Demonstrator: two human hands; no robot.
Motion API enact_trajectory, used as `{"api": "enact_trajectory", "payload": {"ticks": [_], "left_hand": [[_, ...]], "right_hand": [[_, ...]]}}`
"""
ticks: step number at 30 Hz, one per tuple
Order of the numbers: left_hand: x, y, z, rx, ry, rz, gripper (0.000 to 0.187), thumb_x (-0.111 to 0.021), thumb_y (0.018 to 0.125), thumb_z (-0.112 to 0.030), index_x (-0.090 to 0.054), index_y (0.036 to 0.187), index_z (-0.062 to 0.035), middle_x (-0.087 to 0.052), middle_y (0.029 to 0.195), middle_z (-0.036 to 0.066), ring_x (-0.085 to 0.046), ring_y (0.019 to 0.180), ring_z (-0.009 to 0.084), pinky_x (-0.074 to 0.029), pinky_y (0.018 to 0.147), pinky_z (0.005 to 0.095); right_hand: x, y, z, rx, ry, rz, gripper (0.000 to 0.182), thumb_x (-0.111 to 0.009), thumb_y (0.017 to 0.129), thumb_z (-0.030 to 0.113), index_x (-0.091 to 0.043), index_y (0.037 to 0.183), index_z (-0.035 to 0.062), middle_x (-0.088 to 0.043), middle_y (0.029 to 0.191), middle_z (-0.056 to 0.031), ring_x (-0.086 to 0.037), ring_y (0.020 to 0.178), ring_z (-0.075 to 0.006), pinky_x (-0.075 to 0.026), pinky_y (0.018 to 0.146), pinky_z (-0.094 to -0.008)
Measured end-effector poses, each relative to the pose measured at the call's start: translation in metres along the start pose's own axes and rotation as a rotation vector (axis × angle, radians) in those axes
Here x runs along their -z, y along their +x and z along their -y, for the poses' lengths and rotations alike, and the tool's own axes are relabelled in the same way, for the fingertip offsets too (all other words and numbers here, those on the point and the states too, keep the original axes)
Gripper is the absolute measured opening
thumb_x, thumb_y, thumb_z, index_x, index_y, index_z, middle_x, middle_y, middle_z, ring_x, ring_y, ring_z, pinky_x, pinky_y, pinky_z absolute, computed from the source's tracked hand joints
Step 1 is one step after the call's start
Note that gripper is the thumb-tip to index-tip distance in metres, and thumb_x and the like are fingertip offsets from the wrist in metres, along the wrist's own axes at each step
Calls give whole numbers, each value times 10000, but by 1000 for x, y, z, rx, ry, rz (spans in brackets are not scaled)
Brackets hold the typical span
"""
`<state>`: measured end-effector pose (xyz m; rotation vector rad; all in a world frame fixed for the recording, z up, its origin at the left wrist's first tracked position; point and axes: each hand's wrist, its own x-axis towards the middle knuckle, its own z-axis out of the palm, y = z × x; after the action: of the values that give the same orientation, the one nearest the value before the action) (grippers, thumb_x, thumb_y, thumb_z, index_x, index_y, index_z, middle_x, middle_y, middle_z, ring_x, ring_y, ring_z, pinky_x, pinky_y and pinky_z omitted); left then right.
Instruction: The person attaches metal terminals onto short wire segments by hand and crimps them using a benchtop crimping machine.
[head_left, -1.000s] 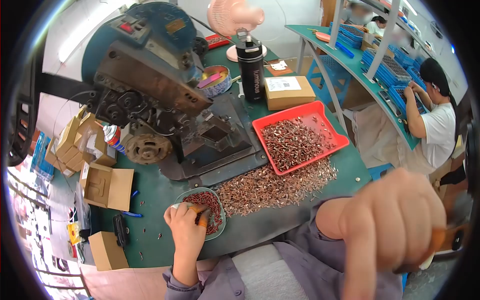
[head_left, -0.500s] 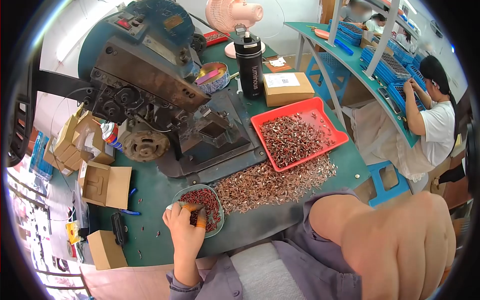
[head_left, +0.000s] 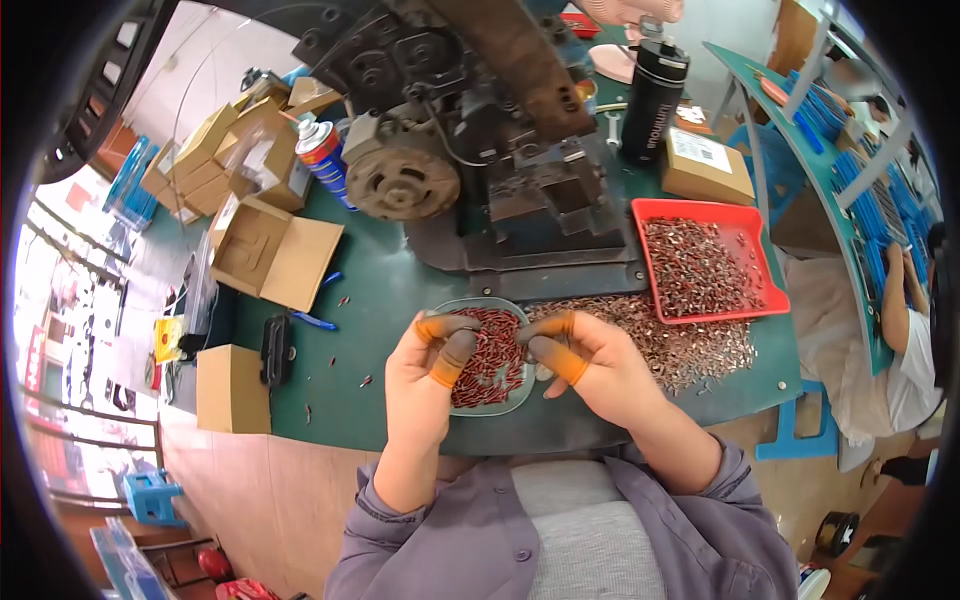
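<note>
My left hand [head_left: 420, 372] and my right hand [head_left: 605, 375] face each other over a shallow greenish tray [head_left: 505, 408]. Stained orange finger cots cover the thumb and forefinger of each. On both hands those two fingertips are pinched together; anything between them is too small to make out. Many small dark red parts [head_left: 495, 350] lie in the tray. To its right, loose small brownish metal pieces [head_left: 690, 355] are spread on the green table [head_left: 370, 390], partly behind my right hand.
A dark press machine [head_left: 560, 190] stands behind the tray. At right is a red tray [head_left: 720, 318] of similar parts, with a black bottle [head_left: 655, 100] and carton [head_left: 705, 170] beyond. Open cardboard boxes [head_left: 305, 260], a spray can [head_left: 322, 160] and blue-handled pliers [head_left: 315, 321] are left. A co-worker [head_left: 910, 310] sits at far right.
My right hand has come from the near right foreground to the tray. My left hand has lifted out of the red parts, its fingertips now above them. The view has turned left and downward.
</note>
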<state>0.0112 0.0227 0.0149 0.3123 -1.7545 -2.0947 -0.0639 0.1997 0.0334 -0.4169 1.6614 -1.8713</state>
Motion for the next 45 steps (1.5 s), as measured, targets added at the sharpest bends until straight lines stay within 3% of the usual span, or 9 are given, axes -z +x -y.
{"api": "enact_trajectory", "payload": {"ticks": [4, 13, 17, 19, 24, 28, 30, 34, 45], "left_hand": [[-5, 1, 3, -8, -230, 74, 113, -658, 894, -51, -638, 995, -5, -601, 989, 27, -565, 950, 138, -419, 907, 266], [-4, 1, 14, -149, 26, 133, 151, -661, 876, -11, -667, 1027, -6, -585, 1045, 46, -568, 978, 142, -459, 868, 270], [-11, 0, 11, -215, 149, 129, 169, -690, 858, -25, -673, 1025, -14, -585, 1049, 58, -577, 969, 158, -468, 845, 270], [-14, -2, 9, -174, 128, 145, 185, -709, 838, -23, -675, 1021, -16, -587, 1049, 59, -582, 960, 164, -471, 842, 270], [-20, -6, 4, -131, 163, 243, 214, -788, 718, -10, -678, 899, -36, -586, 917, 42, -574, 837, 167, -463, 751, 276], [-21, -9, 6, -354, 390, 377, 214, -807, 682, -24, -674, 841, -77, -563, 816, 28, -532, 780, 170, -423, 706, 279], [-21, -13, 11, -274, 346, 348, 199, -805, 693, -45, -660, 825, -78, -562, 810, 28, -526, 775, 174, -419, 723, 284], [-13, -11, 18, -248, 285, 258, 185, -781, 746, -77, -609, 808, -56, -560, 811, 25, -528, 786, 170, -418, 747, 284], [-10, -17, 15, -214, 98, 212, 176, -736, 806, -38, -587, 894, -10, -540, 897, 31, -518, 841, 133, -417, 790, 257]], "right_hand": [[-7, 10, -6, -84, 12, 29, 188, -619, 945, 178, -672, 1047, 29, -627, 878, -8, -576, 710, -78, -481, 556, -211], [-7, 21, -12, -185, 224, 62, 219, -720, 876, 221, -661, 965, 30, -612, 780, 9, -511, 589, -43, -381, 495, -183], [-2, 19, -13, -155, 237, 19, 187, -734, 860, 169, -661, 959, 28, -628, 805, 7, -539, 628, -46, -420, 538, -188], [-3, 16, -8, -72, 205, -14, 145, -730, 847, 116, -646, 936, 38, -612, 784, 6, -472, 573, -36, -339, 484, -185], [22, 1, -11, -24, 137, 66, 159, -738, 815, 29, -655, 950, 23, -657, 867, -13, -595, 756, -69, -469, 664, -205], [55, -25, -9, 35, -143, 191, 172, -744, 774, -2, -691, 938, 0, -671, 875, -29, -633, 812, -125, -495, 718, -255], [66, -33, -11, 364, -759, 27, 193, -753, 722, -2, -709, 908, 27, -666, 862, -58, -636, 760, -168, -492, 683, -273], [60, -42, -41, 519, -1004, -110, 184, -777, 706, 72, -722, 882, 87, -600, 774, -54, -607, 701, -231, -494, 599, -324], [57, -56, -57, 494, -998, -147, 159, -766, 700, 61, -703, 846, 64, -542, 723, -68, -582, 656, -247, -475, 564, -352]]}}
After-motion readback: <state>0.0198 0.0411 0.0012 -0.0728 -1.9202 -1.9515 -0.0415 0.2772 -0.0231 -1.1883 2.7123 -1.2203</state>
